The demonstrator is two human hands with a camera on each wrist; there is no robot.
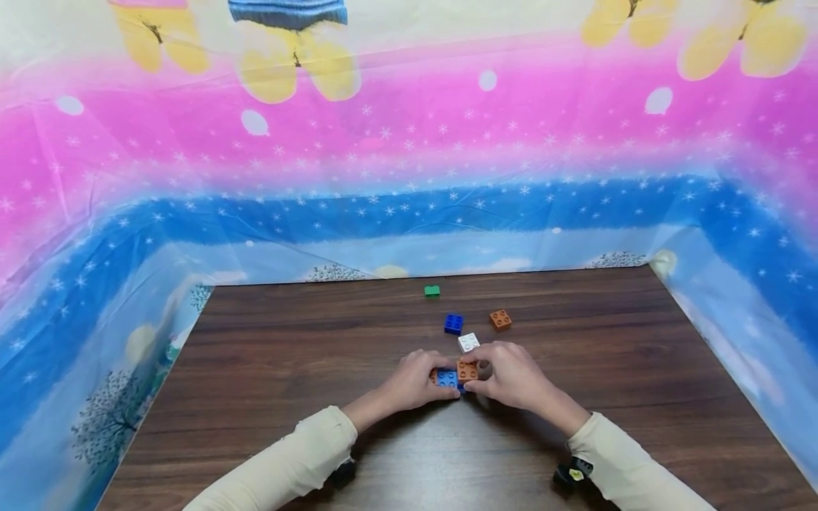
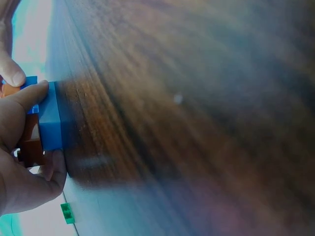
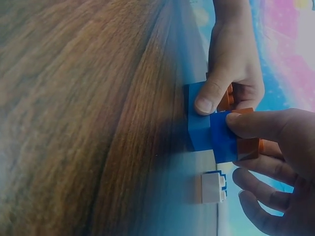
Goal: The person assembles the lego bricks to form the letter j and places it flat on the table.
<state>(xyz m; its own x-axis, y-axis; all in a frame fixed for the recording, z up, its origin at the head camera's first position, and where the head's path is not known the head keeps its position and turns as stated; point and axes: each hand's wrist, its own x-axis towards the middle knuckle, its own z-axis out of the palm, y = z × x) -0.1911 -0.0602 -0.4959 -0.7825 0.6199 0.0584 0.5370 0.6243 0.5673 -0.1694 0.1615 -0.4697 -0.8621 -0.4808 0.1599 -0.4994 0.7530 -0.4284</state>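
Note:
Both hands meet over a small stack of toy building bricks in the head view. My left hand (image 1: 412, 383) grips a light blue brick (image 3: 198, 130), thumb on its near side, with an orange brick (image 2: 32, 142) set on its left part. On the right, my right hand (image 1: 514, 376) pinches a dark blue brick (image 3: 224, 142) topped by another orange brick (image 1: 467, 370). In the right wrist view the dark blue brick sits right against the light blue one, a level higher. The fingers partly hide the stack.
Beyond the hands, a white brick (image 1: 469, 343), a loose dark blue brick (image 1: 454, 323) and a loose orange brick (image 1: 501, 319) lie on the wooden table (image 1: 287, 326). Near its back edge sits a green brick (image 1: 432, 291). A printed cloth (image 1: 409, 206) surrounds the table.

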